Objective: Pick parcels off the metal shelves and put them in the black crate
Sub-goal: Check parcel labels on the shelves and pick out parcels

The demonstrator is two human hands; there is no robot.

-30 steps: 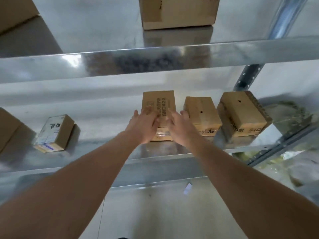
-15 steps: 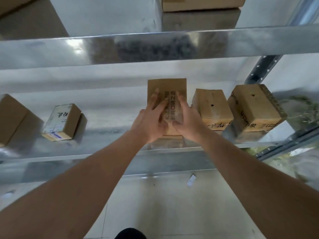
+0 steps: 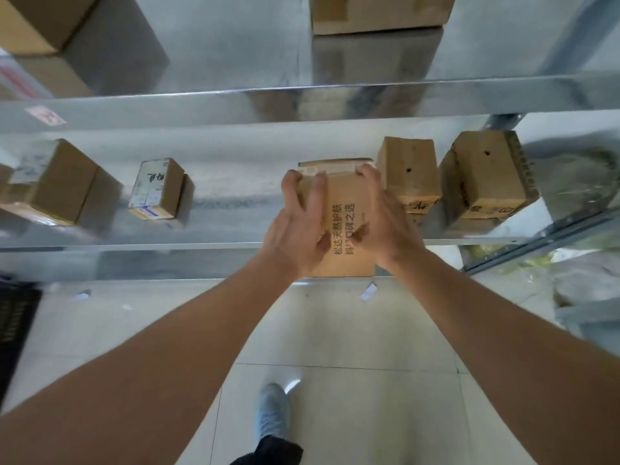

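Both hands hold one brown cardboard parcel (image 3: 347, 209) with black printed characters, its near end past the front edge of the lower metal shelf (image 3: 221, 199). My left hand (image 3: 298, 223) grips its left side, fingers curled over the far top edge. My right hand (image 3: 382, 216) grips the right side the same way. A dark slatted edge of the black crate (image 3: 15, 327) shows at the far left on the floor.
Two brown boxes (image 3: 409, 172) (image 3: 486, 176) stand right of the held parcel. A small labelled box (image 3: 157, 189) and a larger one (image 3: 57, 182) sit to the left. More cartons (image 3: 379, 11) rest on the upper shelf. My shoe (image 3: 273, 411) is on the tiled floor.
Both hands went from resting on top of the parcel to gripping its sides, and the parcel has slid toward me over the shelf's front edge. The view tilted down.
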